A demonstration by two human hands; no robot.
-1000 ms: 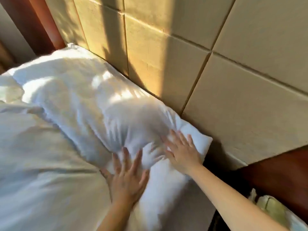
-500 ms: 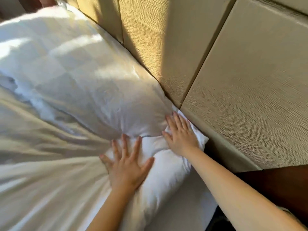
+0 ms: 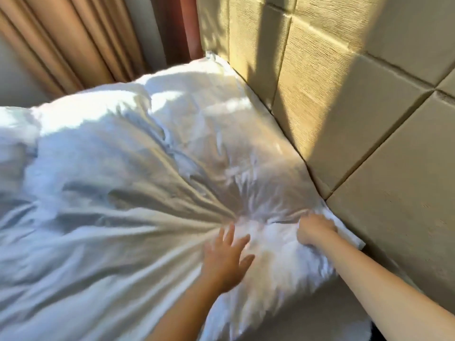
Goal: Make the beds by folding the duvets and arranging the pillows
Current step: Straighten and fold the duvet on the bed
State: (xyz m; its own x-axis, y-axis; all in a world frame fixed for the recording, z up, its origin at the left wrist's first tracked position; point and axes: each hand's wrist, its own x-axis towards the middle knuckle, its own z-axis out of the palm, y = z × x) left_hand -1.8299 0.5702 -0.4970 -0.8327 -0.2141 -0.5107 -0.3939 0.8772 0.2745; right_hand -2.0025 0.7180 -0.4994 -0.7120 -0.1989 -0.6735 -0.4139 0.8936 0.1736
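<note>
White stuffed fabric pillow [image 3: 246,153] lies along the tan padded panel headboard [image 3: 369,134], long axis running from the far corner by the beige pleated curtain [image 3: 73,40] down toward the near bed edge. Its near end sits right under both hands. Right hand [image 3: 316,228] is nearer the headboard, fingers curled into a fist bunching the pillow's near corner fabric, touching the cloth just beside the panel. Left hand [image 3: 225,258] is further out from the headboard, fingers spread, palm flat on the pillow where it meets the white creased duvet [image 3: 98,242]. Creases fan out from between the hands toward the far left. Judgement: coming move is a tug or pat along the long axis; right hand has the grip, so it likely leads, left steadies. Motion blur at the near end; exact pillow edge hard to tell.
</note>
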